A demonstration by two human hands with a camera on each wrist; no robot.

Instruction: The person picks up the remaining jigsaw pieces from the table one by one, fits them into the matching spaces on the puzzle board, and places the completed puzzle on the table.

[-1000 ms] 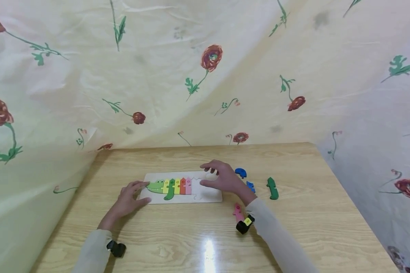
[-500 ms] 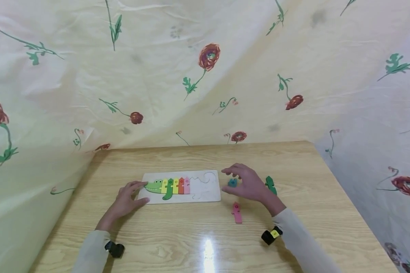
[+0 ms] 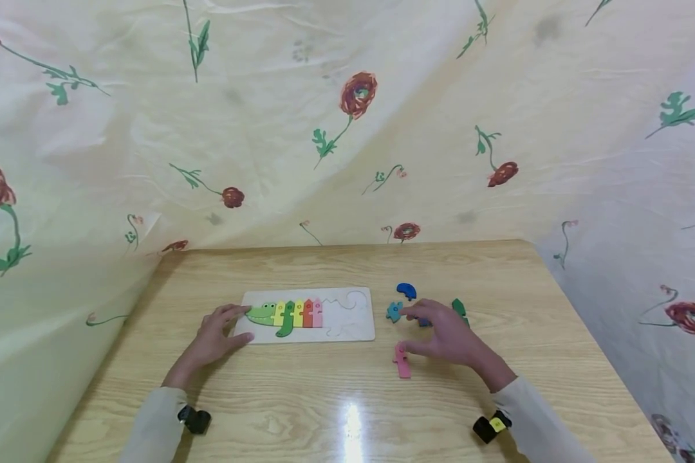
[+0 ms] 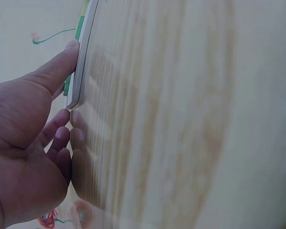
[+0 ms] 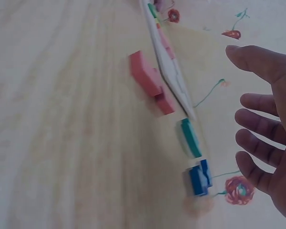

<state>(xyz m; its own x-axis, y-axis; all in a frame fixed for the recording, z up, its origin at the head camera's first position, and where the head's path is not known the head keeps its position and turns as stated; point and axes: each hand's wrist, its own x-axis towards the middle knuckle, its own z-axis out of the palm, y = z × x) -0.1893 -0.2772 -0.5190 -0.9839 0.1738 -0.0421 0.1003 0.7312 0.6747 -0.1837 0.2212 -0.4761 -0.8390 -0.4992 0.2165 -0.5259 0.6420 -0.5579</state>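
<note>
A white puzzle board [image 3: 347, 331] lies on the table, bearing a partly filled crocodile picture: a green head [image 3: 261, 315], then yellow, green, red and pink segments. My left hand [image 3: 213, 337] rests at the board's left end, thumb and fingers spread along its edge. In the left wrist view, the thumb touches the board's edge [image 4: 81, 71]. My right hand [image 3: 443, 334], fingers spread and holding nothing, hovers over loose pieces right of the board. Near its fingertips are a teal piece [image 3: 394, 312], a pink piece [image 3: 402, 361] and a dark blue piece [image 3: 423, 322], partly hidden.
A blue curved piece [image 3: 407, 290] lies behind the teal one. The green piece [image 3: 459, 308] is partly covered by my right hand. Flower-printed cloth [image 3: 278, 141] hangs behind the wooden table [image 3: 301, 399] and along its sides.
My right hand has moved from above the board rightward and nearer to me, over the loose pieces. The pink and teal pieces have come into fuller view. My left hand stays at the board.
</note>
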